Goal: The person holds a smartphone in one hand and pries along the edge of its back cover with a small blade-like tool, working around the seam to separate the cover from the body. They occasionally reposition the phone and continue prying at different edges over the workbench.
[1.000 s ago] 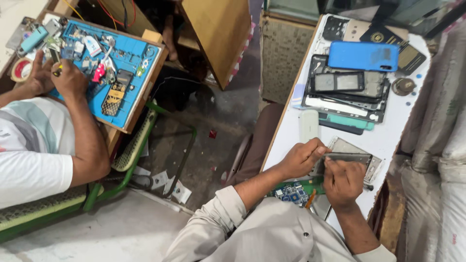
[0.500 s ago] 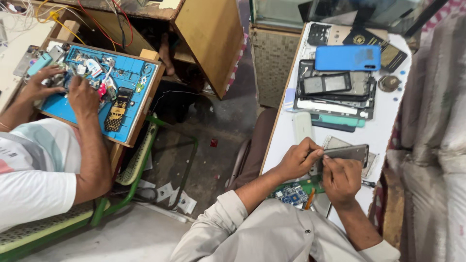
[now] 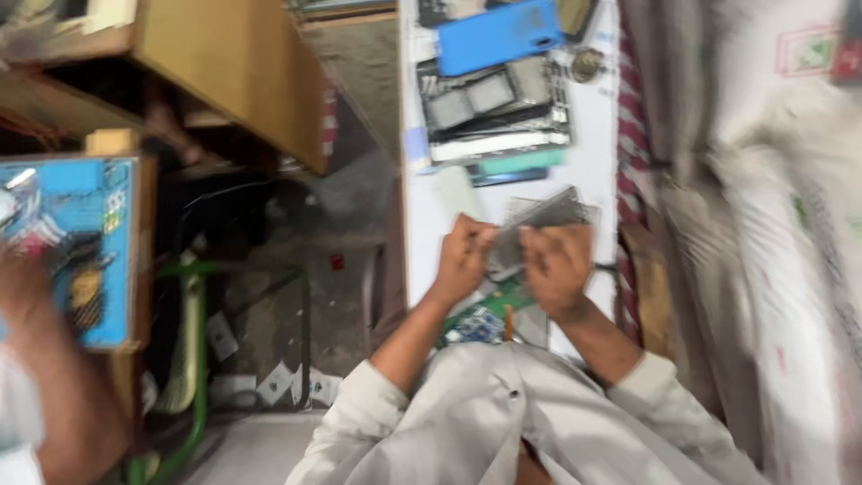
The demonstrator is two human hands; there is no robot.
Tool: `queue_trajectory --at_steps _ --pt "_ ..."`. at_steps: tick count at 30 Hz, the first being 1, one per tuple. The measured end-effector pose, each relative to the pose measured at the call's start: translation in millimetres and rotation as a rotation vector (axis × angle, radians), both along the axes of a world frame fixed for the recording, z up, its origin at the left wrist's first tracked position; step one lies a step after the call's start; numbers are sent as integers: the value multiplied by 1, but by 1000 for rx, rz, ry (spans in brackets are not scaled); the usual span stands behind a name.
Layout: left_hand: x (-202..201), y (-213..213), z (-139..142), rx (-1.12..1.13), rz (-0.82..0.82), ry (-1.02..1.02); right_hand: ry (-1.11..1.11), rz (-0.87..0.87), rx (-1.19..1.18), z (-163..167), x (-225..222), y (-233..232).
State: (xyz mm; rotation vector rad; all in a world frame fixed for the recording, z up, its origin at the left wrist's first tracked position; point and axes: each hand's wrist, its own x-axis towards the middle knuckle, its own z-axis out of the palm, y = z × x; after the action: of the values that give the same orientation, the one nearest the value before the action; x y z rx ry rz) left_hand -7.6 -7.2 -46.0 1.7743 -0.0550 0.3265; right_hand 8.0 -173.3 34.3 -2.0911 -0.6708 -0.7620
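white workbench (image 3: pixel 593 171), both hands on a thin grey phone panel (image 3: pixel 543 224).
left hand (image 3: pixel 462 260) and right hand (image 3: pixel 557 269) fingers pinch its edges; it looks light, stiff, fragile.

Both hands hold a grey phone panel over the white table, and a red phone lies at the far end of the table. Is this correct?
Not quite: the head view shows a blue phone, not red, at the far end. The left hand and right hand do hold the grey phone panel over the white table.

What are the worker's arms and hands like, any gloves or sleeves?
No gloves: the left hand and right hand are bare, with no ring or watch that the blurred picture shows. The person wears a light grey shirt with its sleeves pushed up near the elbows, leaving the forearms uncovered.
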Motion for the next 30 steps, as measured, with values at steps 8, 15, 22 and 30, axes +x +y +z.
queue_trajectory --at_steps 8,15,22,30 --pt "-18 5 20 -68 -61 113 -41 43 -16 6 -1 0" --pt "-12 7 31 -25 -72 -55 -49 135 -38 13 -2 1" --pt "-16 8 26 -41 -51 -37 -32 136 -31 16 -7 1" --pt "-14 9 19 -25 -82 -20 -7 184 -53 8 -4 1"
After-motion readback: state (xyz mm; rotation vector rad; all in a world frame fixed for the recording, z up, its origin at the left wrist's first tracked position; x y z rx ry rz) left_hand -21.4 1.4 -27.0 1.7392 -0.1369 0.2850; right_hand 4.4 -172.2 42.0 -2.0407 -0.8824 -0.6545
